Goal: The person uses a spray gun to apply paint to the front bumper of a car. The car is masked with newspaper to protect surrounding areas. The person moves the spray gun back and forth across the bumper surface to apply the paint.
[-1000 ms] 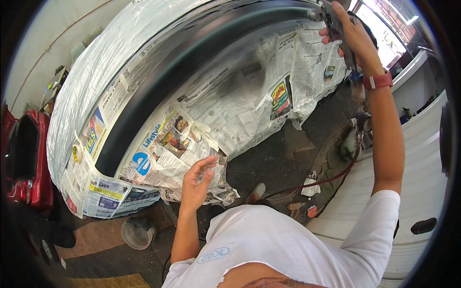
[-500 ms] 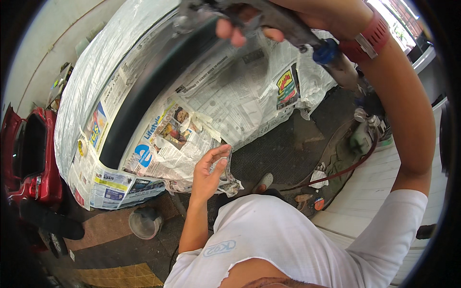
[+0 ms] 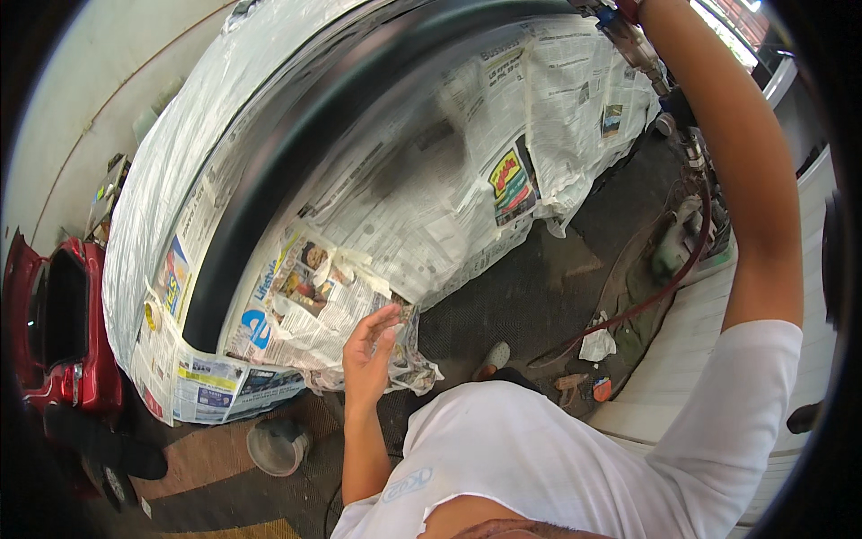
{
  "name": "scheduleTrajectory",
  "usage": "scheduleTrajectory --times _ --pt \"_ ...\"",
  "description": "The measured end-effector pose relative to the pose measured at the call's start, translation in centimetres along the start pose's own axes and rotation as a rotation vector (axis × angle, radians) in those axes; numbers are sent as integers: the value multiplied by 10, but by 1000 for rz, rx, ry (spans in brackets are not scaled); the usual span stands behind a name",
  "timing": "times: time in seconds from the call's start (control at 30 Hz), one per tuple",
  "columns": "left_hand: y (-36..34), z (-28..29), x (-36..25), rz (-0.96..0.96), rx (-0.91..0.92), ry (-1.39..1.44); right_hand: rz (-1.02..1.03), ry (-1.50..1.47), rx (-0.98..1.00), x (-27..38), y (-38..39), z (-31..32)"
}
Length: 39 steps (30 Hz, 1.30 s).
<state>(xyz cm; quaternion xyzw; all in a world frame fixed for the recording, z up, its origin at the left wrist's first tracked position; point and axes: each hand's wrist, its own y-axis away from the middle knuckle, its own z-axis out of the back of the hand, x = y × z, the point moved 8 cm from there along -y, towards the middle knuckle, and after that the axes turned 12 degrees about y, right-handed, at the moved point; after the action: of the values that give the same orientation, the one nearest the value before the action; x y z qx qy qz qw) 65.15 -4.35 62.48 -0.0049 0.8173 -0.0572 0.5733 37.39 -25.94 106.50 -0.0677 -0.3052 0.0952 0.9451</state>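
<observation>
A long curved black panel strip (image 3: 260, 198) shows between newspaper masking (image 3: 557, 99) and silvery plastic sheeting (image 3: 171, 144), with dark overspray on the paper. At the top right edge, my right forearm (image 3: 745, 144) reaches up, and the hand itself is cut off by the frame. A spray gun (image 3: 633, 45), only its lower part in view, is in that hand, above the far end of the paper. From its fittings hangs a dark red hose (image 3: 664, 292). My left hand (image 3: 365, 359) is open and holds nothing, its fingers raised beside the crumpled lower edge of the newspaper.
On the floor at the lower left stands a clear plastic bucket (image 3: 277, 445). A red car (image 3: 76, 332) with its rear open is at far left. White panelling (image 3: 664, 382) lines the right side, near a crumpled paper scrap (image 3: 597, 341) and the trailing hose.
My right hand has moved up with the spray gun, mostly past the top edge, uncovering more of the black strip. My left hand sits slightly lower and further left in the picture, still open.
</observation>
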Motion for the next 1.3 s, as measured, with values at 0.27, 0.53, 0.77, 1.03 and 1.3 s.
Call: scheduleTrajectory --times 0.27,0.53,0.77,1.03,1.3 --pt "-4 -18 7 5 -78 -35 -41 -236 -246 -117 -47 89" --pt "-19 -66 20 10 -89 -34 -155 -220 -294 -206 -55 141" --pt "-33 -111 30 17 -71 -63 -109 -360 -385 -279 -66 174" --pt "-47 -146 40 52 -40 -113 -192 -252 -489 -304 -4 156" --pt "-61 -173 37 47 -5 -140 -12 -358 -222 -244 42 85"
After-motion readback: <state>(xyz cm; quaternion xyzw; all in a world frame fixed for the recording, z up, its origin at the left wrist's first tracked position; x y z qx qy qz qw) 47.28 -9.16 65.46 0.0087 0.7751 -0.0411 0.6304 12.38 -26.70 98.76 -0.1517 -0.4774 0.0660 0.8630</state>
